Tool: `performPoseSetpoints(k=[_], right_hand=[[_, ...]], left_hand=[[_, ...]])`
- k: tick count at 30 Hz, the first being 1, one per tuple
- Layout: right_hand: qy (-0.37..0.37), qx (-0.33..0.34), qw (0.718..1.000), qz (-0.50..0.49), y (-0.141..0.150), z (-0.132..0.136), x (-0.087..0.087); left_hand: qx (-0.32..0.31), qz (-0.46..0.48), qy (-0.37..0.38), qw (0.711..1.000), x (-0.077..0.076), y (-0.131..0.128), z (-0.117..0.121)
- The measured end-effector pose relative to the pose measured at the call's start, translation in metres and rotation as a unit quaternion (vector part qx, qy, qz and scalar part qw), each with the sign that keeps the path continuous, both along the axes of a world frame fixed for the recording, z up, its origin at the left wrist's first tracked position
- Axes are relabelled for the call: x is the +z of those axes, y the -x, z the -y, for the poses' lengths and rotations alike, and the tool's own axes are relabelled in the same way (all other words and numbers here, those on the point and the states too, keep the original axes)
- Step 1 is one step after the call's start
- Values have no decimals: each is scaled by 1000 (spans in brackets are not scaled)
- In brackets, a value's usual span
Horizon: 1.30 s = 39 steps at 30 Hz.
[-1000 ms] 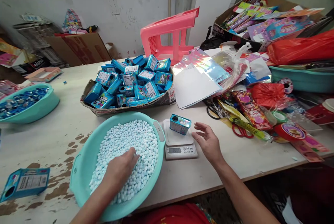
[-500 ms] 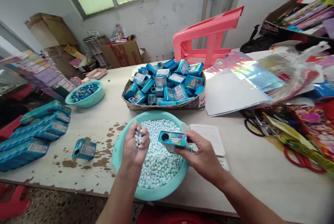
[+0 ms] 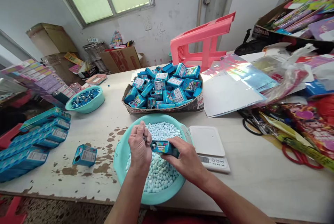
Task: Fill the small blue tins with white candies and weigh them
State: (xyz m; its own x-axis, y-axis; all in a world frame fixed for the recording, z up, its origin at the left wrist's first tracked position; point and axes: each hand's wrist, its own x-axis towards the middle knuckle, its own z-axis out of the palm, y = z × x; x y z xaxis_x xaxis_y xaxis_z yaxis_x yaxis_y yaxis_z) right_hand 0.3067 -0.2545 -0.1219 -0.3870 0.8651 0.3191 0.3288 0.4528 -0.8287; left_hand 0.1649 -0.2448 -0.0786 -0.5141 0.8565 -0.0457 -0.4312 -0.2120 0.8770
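Observation:
My right hand (image 3: 186,159) grips a small blue box (image 3: 162,146) by its side and holds it level over the teal basin (image 3: 118,154) of pale blue-white candies (image 3: 161,173). The box's round opening faces left. My left hand (image 3: 139,145) is cupped and closed right against that opening; a handful of candies was in it a moment ago, but they are hidden now. A white scale (image 3: 208,145) stands bare just right of the basin.
A cardboard tray (image 3: 193,105) heaped with blue boxes sits behind the basin. One loose blue box (image 3: 85,155) and stacked blue packs (image 3: 33,137) lie left, near a teal bowl (image 3: 86,99). Scissors (image 3: 252,125), wrappers and toy packs crowd the right. A pink stool (image 3: 202,39) stands behind.
My right hand took the box off the scale and brought it over the basin. My left hand scooped candies, rose and closed against the box's opening. The view swung left.

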Motion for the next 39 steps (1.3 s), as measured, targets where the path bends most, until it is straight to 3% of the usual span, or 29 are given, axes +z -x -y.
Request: performPoseSetpoints(k=[4, 6, 7, 9, 11, 13, 15, 17, 19, 21, 23, 26, 30, 34, 39], right_hand=[[38, 1, 997, -71, -10, 1, 1], [75, -11, 990, -121, -28, 3, 1], [92, -27, 985, -142, -39, 4, 1], [103, -91, 976, -172, -65, 5, -4], [92, -174, 964, -181, -91, 3, -14], [84, -246, 951, -166, -111, -4, -30], [87, -284, 945, -136, -122, -13, -50], [87, -292, 945, -116, -125, -22, -69], [87, -284, 949, -106, -121, -27, -83], [85, -278, 952, -95, -118, -28, -91], [65, -282, 953, -93, -118, -25, -91], [24, -312, 944, -100, -132, -15, -83], [-8, -359, 929, -90, -166, 5, -75], [9, -406, 909, -90, -189, 25, -71], [-18, -370, 921, -124, -174, 37, -47]], left_hand=[[-21, -7, 18, 1000, 0, 12, 4], [-37, -141, 60, 987, -8, 25, 12], [-57, -247, 93, 963, -14, 33, 18], [-106, -462, 156, 866, -28, 50, 30], [-136, -586, 185, 777, -37, 66, 36], [-128, -617, 185, 754, -37, 76, 32], [-107, -632, 166, 749, -25, 80, 13], [-77, -679, 134, 718, -8, 76, -18], [-60, -748, 135, 647, 8, 66, -60], [-60, -798, 190, 569, 15, 55, -104], [-69, -805, 240, 537, 13, 46, -145], [-85, -793, 290, 529, 0, 37, -186], [-78, -788, 325, 517, -6, 33, -196], [-48, -798, 300, 520, 20, 42, -168], [25, -780, 208, 590, 63, 58, -108]])
